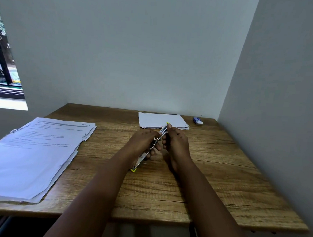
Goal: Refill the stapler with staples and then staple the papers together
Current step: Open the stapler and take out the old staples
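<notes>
Stapler (151,148) swung open at frame centre, gripped by left hand (143,143) and right hand (175,143); papers (34,155) lower left, staple box (198,120) upper right on table (212,175).

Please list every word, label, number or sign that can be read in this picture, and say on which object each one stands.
No text can be read with certainty.
Top sheet of the left paper stack: printed lines and bold headings, too blurred to read.
Far paper stack: no print shows.
Small blue and white box: too small to show any label.
Stapler, held in the left hand and right hand: no marking shows.
</notes>
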